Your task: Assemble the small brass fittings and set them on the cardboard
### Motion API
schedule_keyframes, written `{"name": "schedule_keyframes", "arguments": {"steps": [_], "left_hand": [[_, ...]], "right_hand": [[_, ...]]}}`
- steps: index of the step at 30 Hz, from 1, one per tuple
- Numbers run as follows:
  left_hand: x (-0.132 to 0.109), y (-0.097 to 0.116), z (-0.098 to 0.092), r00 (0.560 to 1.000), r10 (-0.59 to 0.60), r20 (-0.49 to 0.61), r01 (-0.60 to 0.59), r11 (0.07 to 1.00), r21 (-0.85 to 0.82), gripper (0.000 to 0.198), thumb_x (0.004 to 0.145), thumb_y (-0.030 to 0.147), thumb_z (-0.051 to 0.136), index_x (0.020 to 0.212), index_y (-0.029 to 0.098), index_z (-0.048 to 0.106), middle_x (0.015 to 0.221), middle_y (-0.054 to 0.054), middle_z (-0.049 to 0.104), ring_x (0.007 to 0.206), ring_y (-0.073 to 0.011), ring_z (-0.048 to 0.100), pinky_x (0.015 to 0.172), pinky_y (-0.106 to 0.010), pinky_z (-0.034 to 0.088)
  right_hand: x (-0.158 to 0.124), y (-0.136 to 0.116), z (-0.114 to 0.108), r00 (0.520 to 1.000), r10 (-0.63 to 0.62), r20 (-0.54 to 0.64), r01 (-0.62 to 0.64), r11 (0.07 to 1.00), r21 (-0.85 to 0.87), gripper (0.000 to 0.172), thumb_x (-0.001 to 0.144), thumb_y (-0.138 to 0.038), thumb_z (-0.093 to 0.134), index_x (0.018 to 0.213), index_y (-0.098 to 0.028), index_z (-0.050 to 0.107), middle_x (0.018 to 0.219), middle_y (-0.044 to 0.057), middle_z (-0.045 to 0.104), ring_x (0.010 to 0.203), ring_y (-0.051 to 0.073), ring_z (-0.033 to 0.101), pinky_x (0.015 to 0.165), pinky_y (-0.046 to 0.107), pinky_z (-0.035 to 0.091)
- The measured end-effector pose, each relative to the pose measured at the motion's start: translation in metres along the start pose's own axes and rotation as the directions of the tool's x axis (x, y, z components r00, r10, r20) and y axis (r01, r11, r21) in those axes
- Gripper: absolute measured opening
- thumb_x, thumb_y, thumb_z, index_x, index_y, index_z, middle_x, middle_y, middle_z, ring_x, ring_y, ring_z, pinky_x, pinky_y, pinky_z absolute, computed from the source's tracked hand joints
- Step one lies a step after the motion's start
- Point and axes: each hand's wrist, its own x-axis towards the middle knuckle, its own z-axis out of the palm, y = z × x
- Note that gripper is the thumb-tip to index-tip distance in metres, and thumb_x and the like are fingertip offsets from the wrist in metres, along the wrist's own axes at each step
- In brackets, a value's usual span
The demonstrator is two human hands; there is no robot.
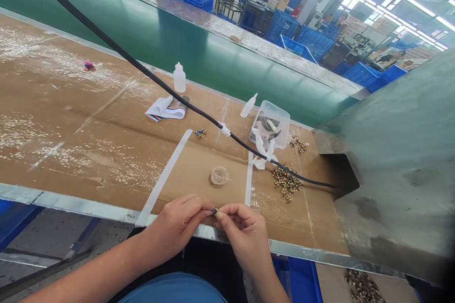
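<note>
My left hand [177, 227] and my right hand [243, 232] meet at the front edge of the cardboard-covered bench [71, 142]. Both pinch one tiny part with a blue tip [214, 210] between thumb and fingertips. Just beyond it a small round clear dish [219, 175] sits on the cardboard between two white tape strips [167, 175]. A heap of small brass fittings [286, 182] lies to the right of the dish. Two more small parts [200, 133] lie farther back.
A black cable [142, 71] crosses the bench diagonally. A clear plastic tub [270, 123], two white squeeze bottles [179, 78] and a folded cloth [165, 109] stand behind. A green conveyor [177, 42] runs beyond; a grey chute [398, 161] is at right. Blue crates fill the background.
</note>
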Motion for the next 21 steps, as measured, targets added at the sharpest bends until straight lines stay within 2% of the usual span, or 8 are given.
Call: {"name": "schedule_keyframes", "arguments": {"steps": [9, 21], "left_hand": [[-0.0015, -0.0005, 0.0005, 0.999, 0.033, -0.007, -0.033, 0.999, -0.01, 0.014, 0.093, 0.012, 0.046, 0.096, 0.02, 0.058, 0.082, 0.002, 0.063, 0.079, -0.0097, 0.059, 0.072, -0.019, 0.043], [0.0013, 0.0014, -0.0011, 1.0, 0.021, -0.012, -0.021, 1.0, 0.007, 0.015, 0.091, 0.012, 0.046, 0.093, 0.019, 0.059, 0.08, 0.001, 0.064, 0.077, -0.0109, 0.06, 0.07, -0.02, 0.044]], "right_hand": [[0.002, -0.0048, -0.0011, 0.995, 0.083, 0.048, -0.087, 0.992, 0.087, 0.025, 0.076, -0.037, 0.071, 0.073, -0.013, 0.065, 0.061, 0.002, 0.064, 0.056, 0.01, 0.056, 0.052, 0.018, 0.042], [0.0041, -0.0055, -0.0022, 0.989, 0.14, 0.048, -0.143, 0.988, 0.063, 0.031, 0.074, -0.042, 0.072, 0.074, -0.012, 0.066, 0.059, 0.002, 0.063, 0.055, 0.011, 0.057, 0.051, 0.018, 0.043]]}}
